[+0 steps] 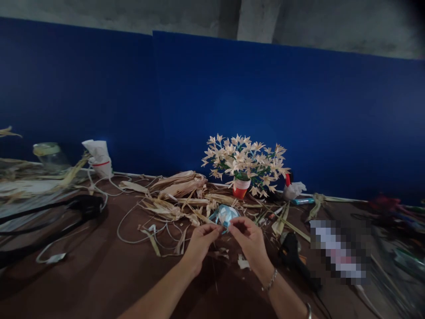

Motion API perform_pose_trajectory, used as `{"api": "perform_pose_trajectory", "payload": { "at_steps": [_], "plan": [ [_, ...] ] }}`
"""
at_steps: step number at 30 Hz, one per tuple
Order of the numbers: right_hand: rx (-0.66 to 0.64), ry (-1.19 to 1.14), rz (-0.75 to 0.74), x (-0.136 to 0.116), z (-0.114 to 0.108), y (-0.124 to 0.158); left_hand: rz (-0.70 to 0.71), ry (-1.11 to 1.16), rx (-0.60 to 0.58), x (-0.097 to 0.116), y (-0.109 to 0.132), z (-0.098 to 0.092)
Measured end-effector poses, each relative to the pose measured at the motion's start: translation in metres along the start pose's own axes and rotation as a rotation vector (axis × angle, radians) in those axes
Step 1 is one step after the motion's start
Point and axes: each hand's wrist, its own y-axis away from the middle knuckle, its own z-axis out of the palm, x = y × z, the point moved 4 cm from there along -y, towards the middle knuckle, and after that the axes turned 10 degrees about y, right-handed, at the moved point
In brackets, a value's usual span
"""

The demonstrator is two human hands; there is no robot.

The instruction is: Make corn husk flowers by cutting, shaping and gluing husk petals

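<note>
Both my hands are raised over the brown table, fingertips almost meeting. My left hand is closed in a pinch, and my right hand is pinched too. Between them they hold something small and thin that I cannot make out. Just behind the fingertips lies a pale blue and white folded piece. Dried corn husks are piled behind that. A red and white cup holds a bunch of cream husk flowers.
A black glue gun lies right of my right hand. White cords loop over the table to the left, beside black straps. A glass jar and a white paper cone stand at the back left, against a blue wall panel.
</note>
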Motion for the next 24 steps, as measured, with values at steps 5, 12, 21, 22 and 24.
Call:
{"api": "perform_pose_trajectory", "payload": {
  "at_steps": [5,12,21,22,24],
  "plan": [
    [0.035,0.121,-0.202,-0.006,-0.004,0.001,-0.042,0.005,-0.026,-0.006,-0.001,0.0],
    [0.046,0.236,-0.352,-0.014,-0.007,0.004,-0.104,0.068,-0.051,-0.008,-0.001,0.002],
    [0.0,0.291,-0.428,-0.018,-0.009,0.003,-0.085,0.092,-0.064,-0.008,-0.001,0.001],
    [-0.009,0.29,-0.436,-0.018,-0.009,0.003,-0.082,0.091,-0.066,-0.007,-0.001,0.002],
    [-0.02,0.286,-0.447,-0.019,-0.008,0.003,-0.084,0.087,-0.067,-0.007,0.0,0.004]
  ]
}}
